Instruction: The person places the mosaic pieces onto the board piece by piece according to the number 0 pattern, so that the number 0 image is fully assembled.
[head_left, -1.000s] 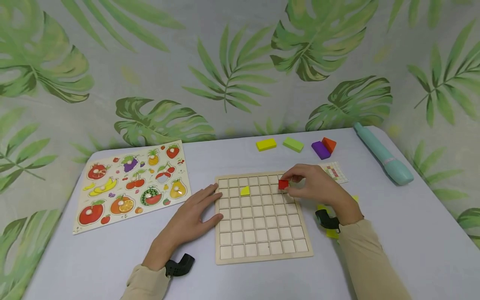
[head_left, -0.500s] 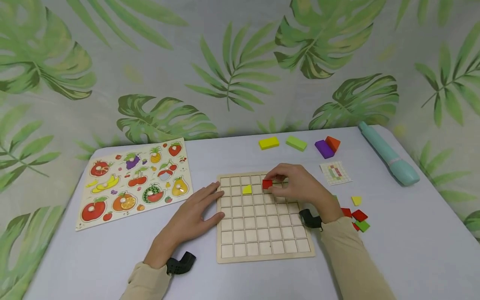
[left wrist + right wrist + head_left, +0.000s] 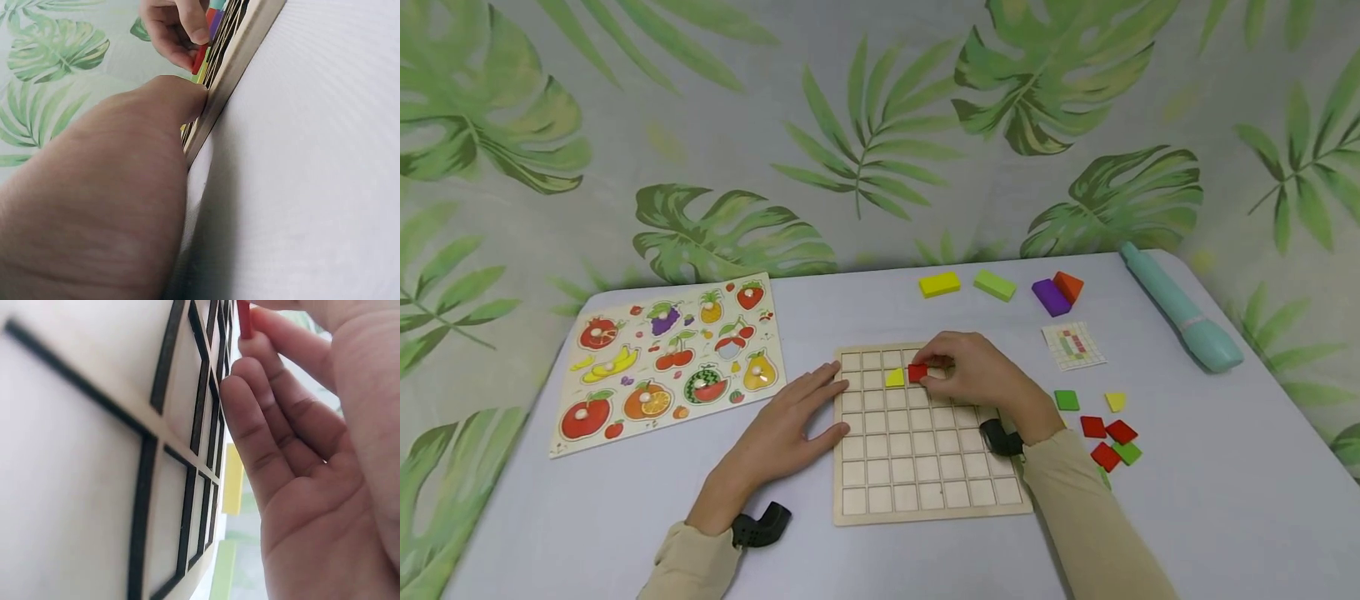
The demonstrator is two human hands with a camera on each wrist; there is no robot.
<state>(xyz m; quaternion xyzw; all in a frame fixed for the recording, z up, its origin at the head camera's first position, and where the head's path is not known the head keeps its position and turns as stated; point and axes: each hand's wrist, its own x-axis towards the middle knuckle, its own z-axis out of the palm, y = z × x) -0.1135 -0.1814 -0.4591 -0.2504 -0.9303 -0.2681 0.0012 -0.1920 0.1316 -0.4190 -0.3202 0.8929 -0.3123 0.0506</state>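
My right hand (image 3: pixel 973 375) is carrying the red tile (image 3: pixel 917 372) leftward across the grid board (image 3: pixel 925 508) to beside the yellow tile (image 3: pixel 894 377), fingers pinching its thin, light, stiff edges; my left hand (image 3: pixel 790 421) is resting flat, fingers relaxed.

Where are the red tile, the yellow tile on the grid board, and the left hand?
red tile (image 3: pixel 917 372), head view, its top face.
yellow tile (image 3: pixel 894 378), head view, its middle.
left hand (image 3: pixel 790 425), head view, back of the hand.
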